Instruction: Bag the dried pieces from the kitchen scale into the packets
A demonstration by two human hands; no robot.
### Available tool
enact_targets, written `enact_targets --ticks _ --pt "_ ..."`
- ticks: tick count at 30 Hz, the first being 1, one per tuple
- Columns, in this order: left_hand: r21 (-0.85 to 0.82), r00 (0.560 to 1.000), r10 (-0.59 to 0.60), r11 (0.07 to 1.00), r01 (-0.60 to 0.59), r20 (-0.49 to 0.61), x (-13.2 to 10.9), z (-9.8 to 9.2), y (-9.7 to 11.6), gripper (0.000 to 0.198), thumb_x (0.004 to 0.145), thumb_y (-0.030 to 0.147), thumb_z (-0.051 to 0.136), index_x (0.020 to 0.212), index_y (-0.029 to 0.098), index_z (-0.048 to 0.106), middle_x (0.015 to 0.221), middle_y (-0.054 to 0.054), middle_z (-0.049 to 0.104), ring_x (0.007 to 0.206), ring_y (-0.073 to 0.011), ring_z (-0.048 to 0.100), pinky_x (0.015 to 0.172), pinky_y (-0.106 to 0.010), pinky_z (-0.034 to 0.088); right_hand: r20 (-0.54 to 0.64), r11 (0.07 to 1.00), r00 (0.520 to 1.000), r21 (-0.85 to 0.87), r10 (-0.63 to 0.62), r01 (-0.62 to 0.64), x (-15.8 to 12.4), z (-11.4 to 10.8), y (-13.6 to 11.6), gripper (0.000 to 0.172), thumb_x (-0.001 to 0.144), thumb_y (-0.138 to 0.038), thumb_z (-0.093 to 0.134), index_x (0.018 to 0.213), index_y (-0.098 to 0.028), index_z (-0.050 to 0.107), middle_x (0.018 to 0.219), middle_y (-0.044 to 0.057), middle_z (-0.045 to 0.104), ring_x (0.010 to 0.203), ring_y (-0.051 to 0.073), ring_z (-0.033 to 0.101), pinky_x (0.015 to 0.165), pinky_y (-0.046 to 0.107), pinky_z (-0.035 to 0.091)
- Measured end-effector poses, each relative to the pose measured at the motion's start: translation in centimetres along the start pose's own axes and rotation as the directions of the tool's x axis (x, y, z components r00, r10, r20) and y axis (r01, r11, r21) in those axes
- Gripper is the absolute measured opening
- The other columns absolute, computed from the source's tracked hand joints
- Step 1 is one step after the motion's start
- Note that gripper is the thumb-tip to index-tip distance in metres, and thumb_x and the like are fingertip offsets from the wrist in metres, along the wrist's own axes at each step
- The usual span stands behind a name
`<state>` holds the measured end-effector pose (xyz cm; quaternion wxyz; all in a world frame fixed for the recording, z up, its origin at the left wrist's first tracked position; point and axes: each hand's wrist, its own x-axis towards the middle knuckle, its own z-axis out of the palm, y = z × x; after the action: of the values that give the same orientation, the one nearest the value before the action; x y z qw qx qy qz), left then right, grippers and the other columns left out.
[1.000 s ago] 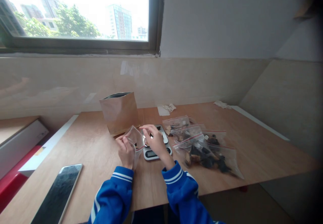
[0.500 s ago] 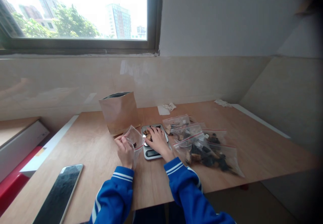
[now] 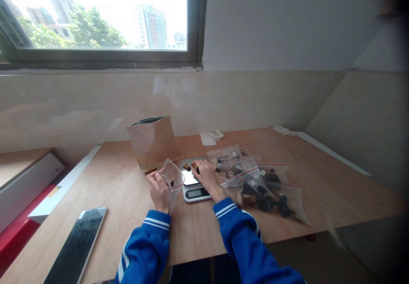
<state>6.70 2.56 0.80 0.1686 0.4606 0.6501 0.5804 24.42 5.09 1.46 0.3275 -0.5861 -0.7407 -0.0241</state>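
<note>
Closed around the side of a clear zip bag [image 3: 174, 174] is my left hand [image 3: 159, 193]. The bag's mouth gapes open, and a small dark bit shows inside. My right hand [image 3: 207, 176] is over the steel plate of a white kitchen scale [image 3: 188, 198], its fingers curled onto a brown dried piece [image 3: 195, 167]. Another brown dried piece [image 3: 187, 167] lies on the plate to the left of those fingers. The scale's display is lit, but its figures are too small to read. My right hand hides the plate's right part.
A brown paper pouch [image 3: 152, 143] stands open behind my left hand. Several filled zip bags [image 3: 268, 194] overlap right of the scale. A phone [image 3: 76, 245] lies at the table's left front. Crumpled tissue [image 3: 215, 135] and white paper [image 3: 207, 140] lie near the wall.
My right hand has drawn back to the right across the scale and its fingers have curled in. More of the plate and the display now show. My left hand stays on the bag.
</note>
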Motion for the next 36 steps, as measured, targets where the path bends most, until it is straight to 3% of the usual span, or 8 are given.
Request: enact_targets --ticks 6,10,15,19,24,36 --pt "0.047 1.000 0.013 0.999 -0.012 -0.015 -0.1 -0.1 0.3 0.029 0.092 0.045 0.028 0.095 0.022 0.045 0.081 -0.005 0.065 0.058 -0.0180 0.057 0.053 -0.028 0.039 -0.134 0.972 0.988 0.229 0.079 -0.047 0.6 -0.7 -0.2 0.014 0.086 -0.024 0.050 0.091 -0.021 0.063 0.091 0.005 0.067 0.090 0.022 0.057 0.083 0.034 0.042" --pt "0.065 1.000 0.016 0.998 -0.016 -0.003 -0.2 0.0 0.5 0.029 0.092 0.044 0.028 0.097 0.021 0.045 0.083 -0.006 0.065 0.061 -0.0182 0.058 0.055 -0.028 0.040 -0.197 0.867 0.952 0.485 0.236 -0.115 1.8 -2.2 -2.1 0.017 0.086 -0.033 0.051 0.089 -0.021 0.063 0.085 0.004 0.067 0.077 0.018 0.060 0.072 0.029 0.045" --pt "0.057 1.000 0.020 0.998 -0.020 0.013 -0.3 0.0 0.5 0.028 0.092 0.043 0.028 0.099 0.022 0.045 0.091 -0.007 0.065 0.064 -0.0175 0.059 0.057 -0.028 0.041 -0.089 0.602 0.943 0.787 0.320 -0.130 3.2 -3.9 -6.5 0.026 0.082 -0.043 0.056 0.086 -0.019 0.062 0.078 0.002 0.067 0.068 0.014 0.060 0.063 0.024 0.047" --pt "0.088 0.999 0.036 0.995 -0.035 -0.007 -0.2 0.0 0.5 0.029 0.092 0.042 0.028 0.099 0.020 0.047 0.089 -0.008 0.065 0.069 -0.0194 0.061 0.059 -0.029 0.042 0.036 0.441 0.945 0.878 0.324 -0.185 3.3 -3.3 -8.9 0.025 0.079 -0.042 0.059 0.085 -0.017 0.062 0.079 0.003 0.067 0.072 0.015 0.062 0.066 0.024 0.049" --pt "0.090 1.000 0.026 0.996 -0.025 -0.010 -0.1 0.0 0.4 0.030 0.092 0.042 0.028 0.100 0.020 0.047 0.084 -0.007 0.064 0.065 -0.0186 0.060 0.056 -0.028 0.040 0.107 0.434 0.948 0.870 0.298 -0.235 2.9 -2.2 -9.6 0.024 0.077 -0.040 0.061 0.086 -0.018 0.063 0.083 0.003 0.069 0.075 0.016 0.063 0.068 0.026 0.050" --pt "0.074 0.999 0.035 0.997 -0.035 0.006 -0.2 0.0 0.1 0.034 0.093 0.046 0.026 0.102 0.020 0.046 0.084 -0.007 0.065 0.064 -0.0180 0.060 0.055 -0.027 0.041 0.138 0.529 0.945 0.800 0.296 -0.283 2.4 -2.6 -10.7 0.019 0.078 -0.033 0.061 0.091 -0.019 0.062 0.088 0.003 0.068 0.076 0.016 0.062 0.069 0.026 0.048"
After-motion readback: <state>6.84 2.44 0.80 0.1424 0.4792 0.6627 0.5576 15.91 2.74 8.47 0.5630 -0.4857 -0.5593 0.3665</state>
